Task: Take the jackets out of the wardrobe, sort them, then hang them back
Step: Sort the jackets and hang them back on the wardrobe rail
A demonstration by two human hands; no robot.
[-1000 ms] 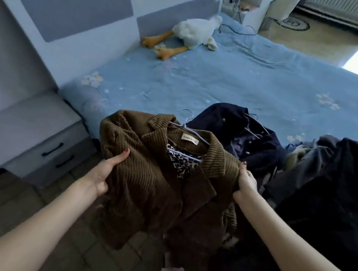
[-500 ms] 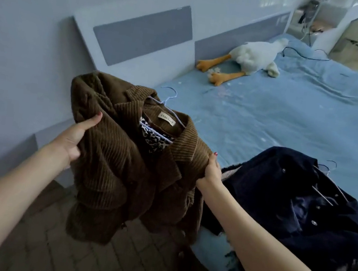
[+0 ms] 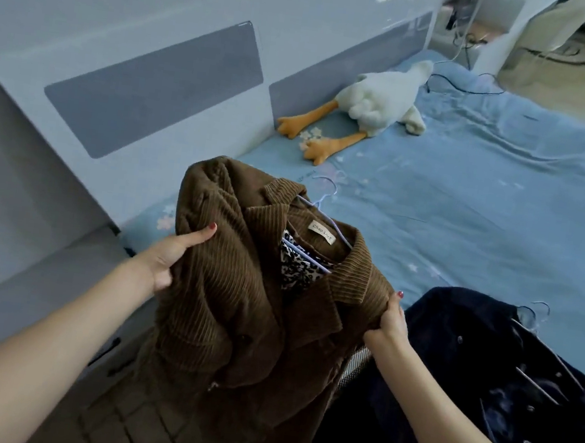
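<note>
I hold a brown corduroy jacket (image 3: 236, 295) up by its shoulders over the bed's near corner. It hangs on a pale wire hanger (image 3: 323, 203) with a leopard-print lining showing at the collar. My left hand (image 3: 171, 257) grips the jacket's left shoulder. My right hand (image 3: 391, 321) pinches the right shoulder beside the collar. A dark navy jacket (image 3: 479, 376) with metal buttons lies on the bed at the lower right, on its own hanger.
The blue bedsheet (image 3: 489, 210) stretches away to the right. A white plush goose (image 3: 373, 102) lies against the grey-panelled headboard (image 3: 153, 84). A bedside drawer unit (image 3: 41, 307) stands at the left, over dark tiled floor (image 3: 130, 423).
The brown jacket has been carried away from the clothes pile and toward the headboard end of the bed. Both hands keep the same hold. My view turned left, dropping the dark pile out of sight.
</note>
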